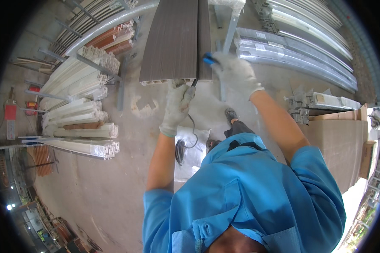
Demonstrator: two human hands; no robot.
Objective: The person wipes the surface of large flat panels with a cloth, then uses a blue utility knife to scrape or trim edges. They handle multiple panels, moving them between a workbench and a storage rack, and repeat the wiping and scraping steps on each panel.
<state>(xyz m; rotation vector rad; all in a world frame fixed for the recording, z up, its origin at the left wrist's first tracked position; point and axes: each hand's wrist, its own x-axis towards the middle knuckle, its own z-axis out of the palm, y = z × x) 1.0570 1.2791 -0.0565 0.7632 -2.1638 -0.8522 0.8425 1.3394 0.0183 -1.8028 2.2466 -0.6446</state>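
While our right hand [236, 74] is wrapped round a blue-and-black tool [207, 58], blurred beside the panels, our left hand [176, 107] seems to pinch a black cord [194, 126] at the near end of the wide grey-brown panel [169, 46]. That panel lies ahead of us, a narrower one [204, 38] along its right side. Judging by the loose cord trailing down to a dark coil [180, 152] on the pale plastic sheet [188, 170], we have some left to work; how much is done along the panel we cannot tell, as its far end is out of view. Farther out, white profiles [74, 84] are stacked left, and wrapped grey lengths [299, 55] right.
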